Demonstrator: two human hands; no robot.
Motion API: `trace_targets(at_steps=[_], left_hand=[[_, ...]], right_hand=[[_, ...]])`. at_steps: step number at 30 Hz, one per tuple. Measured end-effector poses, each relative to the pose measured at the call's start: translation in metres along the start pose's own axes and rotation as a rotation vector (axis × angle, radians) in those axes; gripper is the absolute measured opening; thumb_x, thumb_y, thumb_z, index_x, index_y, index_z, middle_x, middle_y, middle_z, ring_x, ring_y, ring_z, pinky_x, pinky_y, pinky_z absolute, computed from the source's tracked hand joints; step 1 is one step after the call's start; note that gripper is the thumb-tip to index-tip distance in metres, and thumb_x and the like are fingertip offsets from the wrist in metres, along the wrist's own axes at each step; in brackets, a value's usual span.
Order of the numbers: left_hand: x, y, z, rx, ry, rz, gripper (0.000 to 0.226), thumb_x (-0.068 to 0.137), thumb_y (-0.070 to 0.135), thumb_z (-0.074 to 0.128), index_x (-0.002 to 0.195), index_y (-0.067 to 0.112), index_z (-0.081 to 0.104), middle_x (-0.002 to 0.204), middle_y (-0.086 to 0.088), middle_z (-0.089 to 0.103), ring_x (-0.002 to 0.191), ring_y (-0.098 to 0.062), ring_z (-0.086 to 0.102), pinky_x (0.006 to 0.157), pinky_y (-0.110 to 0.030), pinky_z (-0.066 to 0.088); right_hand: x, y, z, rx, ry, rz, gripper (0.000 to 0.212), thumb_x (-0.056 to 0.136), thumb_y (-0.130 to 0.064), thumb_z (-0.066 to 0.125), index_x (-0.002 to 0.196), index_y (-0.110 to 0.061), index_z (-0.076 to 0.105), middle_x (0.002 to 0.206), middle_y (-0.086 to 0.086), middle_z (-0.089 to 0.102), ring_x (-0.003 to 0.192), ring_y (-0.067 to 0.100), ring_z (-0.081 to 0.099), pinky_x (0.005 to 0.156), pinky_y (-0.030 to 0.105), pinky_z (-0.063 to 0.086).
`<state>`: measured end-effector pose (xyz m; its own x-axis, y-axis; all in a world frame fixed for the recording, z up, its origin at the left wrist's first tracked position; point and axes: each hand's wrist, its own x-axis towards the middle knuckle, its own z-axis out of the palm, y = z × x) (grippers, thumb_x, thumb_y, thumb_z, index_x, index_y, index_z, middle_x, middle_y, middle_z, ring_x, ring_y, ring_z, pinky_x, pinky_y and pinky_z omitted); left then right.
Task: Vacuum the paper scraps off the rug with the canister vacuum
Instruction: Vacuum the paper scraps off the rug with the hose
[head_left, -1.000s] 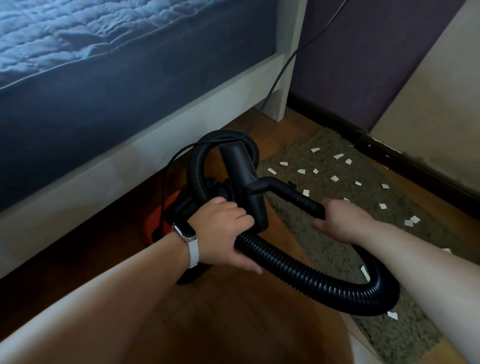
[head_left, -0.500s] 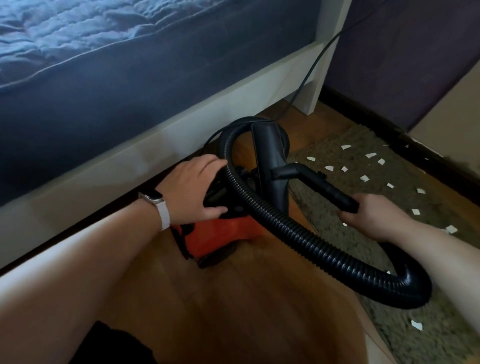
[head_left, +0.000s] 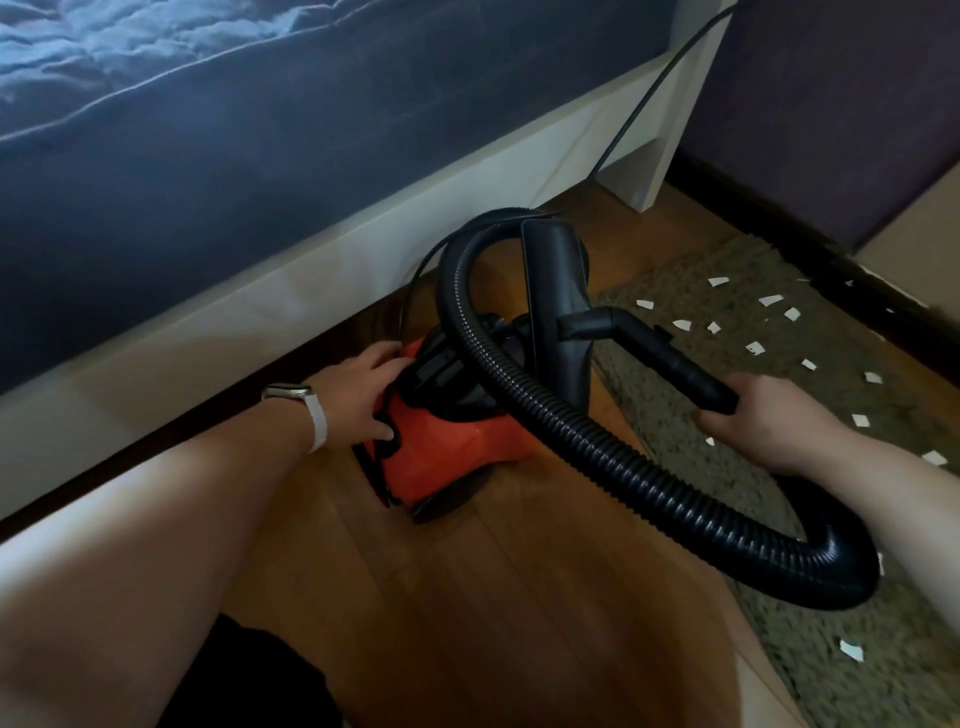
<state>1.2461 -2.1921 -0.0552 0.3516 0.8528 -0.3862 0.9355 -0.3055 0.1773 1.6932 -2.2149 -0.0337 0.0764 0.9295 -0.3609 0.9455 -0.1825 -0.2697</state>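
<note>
- The canister vacuum (head_left: 457, 452), orange with black trim, sits on the wooden floor (head_left: 467, 597) just beside the white bed frame (head_left: 249, 338), off the rug's near edge.
- The left hand (head_left: 363, 400), a watch (head_left: 296, 392) on its wrist, grips the canister's rear end: its fingers (head_left: 387, 358) curl over the top and the thumb presses the black trim.
- The right hand (head_left: 763, 421) hovers over the rug (head_left: 639, 405), fingers clamped round the end of the black wand (head_left: 675, 358).
- The wand's floor nozzle (head_left: 558, 291) stands on edge against the canister's front.
- The ribbed hose (head_left: 623, 467) arcs up from the canister, crosses over it, then loops under the right forearm.
- White paper scraps (head_left: 681, 325) lie scattered over the rug, mostly beyond the right hand, a few nearer.
- A dark cord (head_left: 639, 109) runs past the bed's leg.
- A blue mattress (head_left: 208, 156) lies on the frame.
</note>
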Motion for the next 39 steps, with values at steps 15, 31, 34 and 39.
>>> trace_targets(at_steps=[15, 31, 34, 39], left_hand=[[0.015, -0.007, 0.008, 0.056, -0.042, 0.007, 0.132, 0.066, 0.043, 0.086, 0.154, 0.031, -0.012, 0.163, 0.009, 0.007, 0.145, -0.016, 0.027, 0.116, -0.04, 0.025], [0.001, 0.013, -0.002, -0.06, 0.075, -0.025, 0.127, 0.063, 0.057, 0.081, 0.156, 0.029, -0.001, 0.16, 0.0, 0.023, 0.143, -0.022, 0.032, 0.117, -0.049, 0.025], [-0.015, 0.033, -0.027, -0.017, 0.293, 0.002, 0.126, 0.063, 0.07, 0.073, 0.156, 0.02, 0.004, 0.159, -0.006, 0.02, 0.14, -0.027, 0.03, 0.113, -0.046, 0.029], [-0.02, 0.086, -0.069, 0.065, 0.477, 0.378, 0.102, 0.073, 0.086, 0.041, 0.15, 0.02, 0.031, 0.151, -0.009, 0.032, 0.136, -0.03, 0.035, 0.109, -0.053, 0.032]], right_hand=[[0.01, -0.001, 0.007, 0.025, -0.044, 0.004, 0.018, 0.084, -0.036, 0.072, 0.085, -0.021, 0.062, 0.07, 0.002, 0.062, 0.071, 0.026, 0.062, 0.06, 0.032, 0.041], [-0.018, -0.007, 0.002, 0.029, -0.066, -0.002, 0.025, 0.086, -0.033, 0.07, 0.071, -0.03, 0.051, 0.067, -0.002, 0.06, 0.061, 0.011, 0.056, 0.051, 0.026, 0.036], [-0.025, -0.006, -0.001, 0.039, -0.067, -0.006, 0.026, 0.086, -0.033, 0.07, 0.071, -0.03, 0.05, 0.067, -0.002, 0.059, 0.062, 0.01, 0.055, 0.052, 0.026, 0.036], [-0.029, 0.003, -0.014, 0.064, -0.042, 0.022, 0.015, 0.085, -0.036, 0.07, 0.079, -0.027, 0.059, 0.07, 0.0, 0.062, 0.063, 0.015, 0.06, 0.052, 0.027, 0.039]])
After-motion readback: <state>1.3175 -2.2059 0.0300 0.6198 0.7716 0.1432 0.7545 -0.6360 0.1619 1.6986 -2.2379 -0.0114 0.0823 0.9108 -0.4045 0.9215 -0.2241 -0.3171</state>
